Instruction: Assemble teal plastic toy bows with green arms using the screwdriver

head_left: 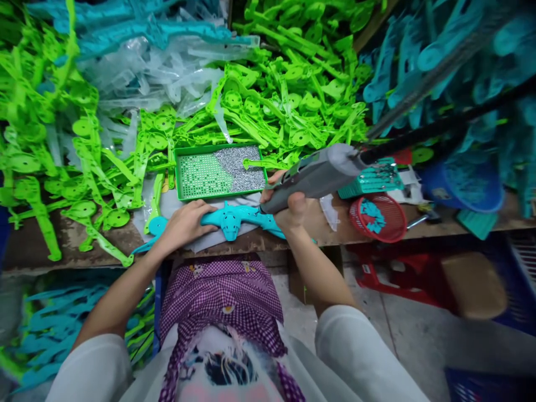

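Note:
My left hand (187, 222) grips the left side of a turquoise plastic part (230, 221) lying at the bench's front edge, thumb and fingers on it. In my right hand (288, 209) is a grey electric screwdriver (314, 172), its tip pointing down and left at the part's right arm. Whether the tip touches a screw is too small to tell. Just behind the part is a green perforated tray (176, 174), with many small silvery screws (245, 159) heaped at its right side. A thin lime-green piece reaches over the screws.
Lime-green plastic parts (288, 100) pile up behind the tray, with clear pieces (159, 72) and turquoise parts (419, 61) around them. A red basket (379, 220) and a blue bowl (464, 178) stand at the right. Cables run from the screwdriver to upper right. A red stool (402, 273) is below.

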Available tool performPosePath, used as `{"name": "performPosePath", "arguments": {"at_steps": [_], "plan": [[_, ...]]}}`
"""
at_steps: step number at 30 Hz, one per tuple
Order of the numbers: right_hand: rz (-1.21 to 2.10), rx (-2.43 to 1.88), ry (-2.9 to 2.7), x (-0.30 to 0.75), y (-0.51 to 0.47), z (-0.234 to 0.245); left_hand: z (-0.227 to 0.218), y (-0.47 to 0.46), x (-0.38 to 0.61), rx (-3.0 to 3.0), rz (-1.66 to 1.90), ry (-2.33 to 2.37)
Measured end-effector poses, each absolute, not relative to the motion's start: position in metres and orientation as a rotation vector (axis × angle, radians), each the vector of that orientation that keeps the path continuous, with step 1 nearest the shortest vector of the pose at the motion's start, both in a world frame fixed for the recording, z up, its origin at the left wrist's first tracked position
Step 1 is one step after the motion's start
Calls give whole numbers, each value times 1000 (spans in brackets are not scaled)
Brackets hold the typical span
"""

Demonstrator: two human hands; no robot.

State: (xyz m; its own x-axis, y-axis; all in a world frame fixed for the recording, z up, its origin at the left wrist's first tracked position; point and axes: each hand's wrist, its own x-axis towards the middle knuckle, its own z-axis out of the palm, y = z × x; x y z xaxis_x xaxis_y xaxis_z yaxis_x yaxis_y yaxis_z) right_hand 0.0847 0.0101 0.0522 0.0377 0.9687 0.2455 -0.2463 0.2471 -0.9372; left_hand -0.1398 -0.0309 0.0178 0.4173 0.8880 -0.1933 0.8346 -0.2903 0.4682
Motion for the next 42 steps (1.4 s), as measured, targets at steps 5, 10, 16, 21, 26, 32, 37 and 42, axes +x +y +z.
{"name": "performPosePath", "arguments": {"at_steps": [5, 10, 16, 21, 26, 32, 37, 42], "plan": [[1118, -819, -1080, 84, 11, 43, 13, -31, -141, 2200, 181, 1452], [1175, -837, -1093, 82, 13, 40, 11, -32, -141, 2197, 194, 1464], [1181, -764, -1122, 86, 11, 32, 12, -32, -141, 2177, 179, 1474], [1154, -730, -1145, 78, 18, 47, 9, -33, -144, 2152, 202, 1471], [1066, -735, -1168, 30, 49, 59, 9, -34, -144, 2157, 258, 1471], [995, -745, -1238, 4, 77, 36, 14, -33, -143, 2157, 191, 1459], [981, -787, -1258, 7, 80, 30, 16, -33, -142, 2139, 205, 1471], [997, -768, -1276, 5, 80, 27, 16, -34, -142, 2134, 184, 1482]]}}
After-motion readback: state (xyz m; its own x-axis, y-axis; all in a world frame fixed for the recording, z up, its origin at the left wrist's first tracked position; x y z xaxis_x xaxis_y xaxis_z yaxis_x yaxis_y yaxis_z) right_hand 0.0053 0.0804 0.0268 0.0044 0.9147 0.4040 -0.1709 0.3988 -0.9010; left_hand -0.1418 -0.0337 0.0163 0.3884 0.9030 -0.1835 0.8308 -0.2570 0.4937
